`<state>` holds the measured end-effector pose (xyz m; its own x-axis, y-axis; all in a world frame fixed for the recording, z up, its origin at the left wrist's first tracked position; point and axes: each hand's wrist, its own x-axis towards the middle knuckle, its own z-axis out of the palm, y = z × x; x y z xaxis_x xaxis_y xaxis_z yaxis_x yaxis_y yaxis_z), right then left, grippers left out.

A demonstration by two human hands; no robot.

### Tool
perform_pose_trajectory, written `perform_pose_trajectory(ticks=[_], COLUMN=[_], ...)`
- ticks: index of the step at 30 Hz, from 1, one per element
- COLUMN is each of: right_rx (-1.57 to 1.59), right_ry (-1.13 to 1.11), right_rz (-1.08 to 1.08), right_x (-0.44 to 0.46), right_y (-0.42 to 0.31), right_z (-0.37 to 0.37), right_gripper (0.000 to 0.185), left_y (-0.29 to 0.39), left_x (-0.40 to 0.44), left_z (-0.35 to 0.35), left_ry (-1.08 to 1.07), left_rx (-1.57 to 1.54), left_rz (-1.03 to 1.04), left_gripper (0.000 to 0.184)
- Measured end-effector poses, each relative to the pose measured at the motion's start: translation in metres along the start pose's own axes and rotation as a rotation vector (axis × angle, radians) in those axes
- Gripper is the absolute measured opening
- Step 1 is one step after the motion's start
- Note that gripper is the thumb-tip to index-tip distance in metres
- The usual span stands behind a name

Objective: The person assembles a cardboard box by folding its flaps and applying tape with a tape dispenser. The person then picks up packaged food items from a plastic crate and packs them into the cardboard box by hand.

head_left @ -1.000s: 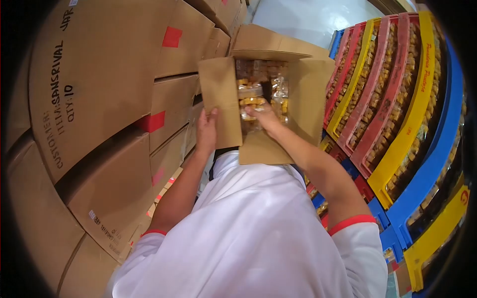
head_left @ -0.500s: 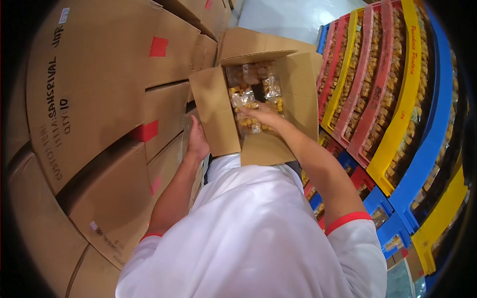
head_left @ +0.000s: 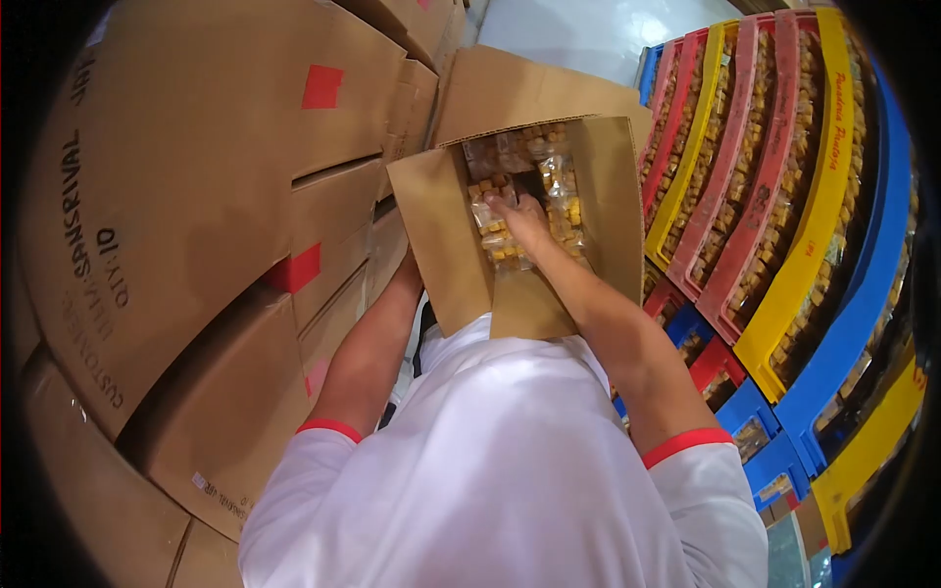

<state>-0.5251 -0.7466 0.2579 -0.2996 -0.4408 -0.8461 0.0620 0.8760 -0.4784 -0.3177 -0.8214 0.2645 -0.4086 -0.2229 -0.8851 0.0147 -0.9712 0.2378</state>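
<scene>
An open cardboard box [head_left: 443, 240] stands in front of me with its flaps spread. Inside lie several clear packets [head_left: 564, 211] of yellow-brown, cube-shaped pieces, around a dark gap. My right hand [head_left: 527, 218] reaches into the box, closed on the edge of a clear packet [head_left: 490, 218] on the left side; its thumb lies over the packet and the other fingers are partly hidden in the gap. Behind the box's left flap, my left hand is mostly out of sight; only the wrist [head_left: 408, 274] shows beside the carton, fingers hidden.
Large sealed cartons [head_left: 225, 176] with red tape and handwriting are stacked close on my left. To the right rise stacked red, yellow and blue crates [head_left: 784, 225] filled with similar packets. Pale floor [head_left: 559, 39] shows beyond the box.
My left hand, open beside the box before, has gone down behind its left flap. My right hand has shifted within the box, its thumb now over a left-hand packet. The view has shifted slightly.
</scene>
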Motion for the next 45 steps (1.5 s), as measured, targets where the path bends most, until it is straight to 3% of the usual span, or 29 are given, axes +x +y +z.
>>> perform_pose_trajectory(ticks=[3,5,9,11,12,14,16,17,19,21,22,25,30,32,37,42,45], right_rx=[0.043,-0.034,-0.172,-0.370,-0.370,-0.658,-0.669,-0.830,-0.991,-0.971,-0.968,-1.089,-1.068,-1.026,-0.989,-1.124,-1.201], right_ry=[0.014,-0.207,-0.198,0.242,0.236,0.327,0.256,0.248,0.237,0.265,0.266,0.184,0.225,0.228,0.272,0.186,0.292], right_rz=[-0.099,0.002,0.105,-0.241,-0.240,-0.836,-0.819,-0.881,-0.950,-1.097,-1.095,-0.936,-0.952,-0.971,-1.017,-0.909,-0.927], right_x=[0.040,0.063,0.027,-0.010,-0.016,-0.025,-0.033,-0.027,-0.014,-0.005,-0.001,0.005,0.028,0.037,0.057,0.037,0.027], right_y=[0.040,0.050,0.013,0.008,0.009,0.011,-0.002,-0.007,-0.003,0.003,0.004,0.016,0.023,0.028,0.037,0.023,0.019], right_z=[0.016,0.014,-0.003,-0.006,-0.011,-0.030,-0.022,-0.016,-0.005,0.008,0.011,0.018,0.024,0.026,0.032,0.023,0.028], right_gripper=[0.091,0.083,0.080,0.065,0.065,0.059,0.054,0.057,0.059,0.062,0.062,0.068,0.065,0.068,0.074,0.079,0.073], left_y=[-0.005,-0.005,-0.003,0.001,0.003,0.011,0.014,0.006,-0.010,-0.014,-0.015,-0.018,-0.017,-0.020,-0.026,-0.009,-0.008], left_x=[0.012,0.019,0.018,-0.002,-0.019,-0.059,-0.093,-0.097,-0.097,-0.094,-0.091,-0.087,-0.085,-0.083,-0.080,-0.086,-0.083], left_z=[0.001,0.003,0.003,0.005,0.010,0.027,0.046,0.050,0.059,0.058,0.060,0.053,0.047,0.049,0.040,0.057,0.051], left_ry=[0.021,0.027,0.036,0.037,0.025,-0.047,-0.209,-0.209,0.100,0.181,0.259,0.257,0.203,0.293,0.313,0.232,0.226], left_rx=[0.020,0.036,0.086,0.104,0.100,0.051,-0.053,-0.054,0.629,0.674,0.710,0.684,0.629,0.719,0.741,0.720,0.683], left_rz=[0.000,0.005,0.024,0.061,0.124,0.270,0.493,0.491,0.783,0.703,0.619,0.619,0.563,0.678,0.627,0.660,0.599], left_gripper=[0.069,0.070,0.071,0.072,0.072,0.069,0.060,0.060,0.046,0.041,0.037,0.033,0.033,0.033,0.033,0.032,0.031])
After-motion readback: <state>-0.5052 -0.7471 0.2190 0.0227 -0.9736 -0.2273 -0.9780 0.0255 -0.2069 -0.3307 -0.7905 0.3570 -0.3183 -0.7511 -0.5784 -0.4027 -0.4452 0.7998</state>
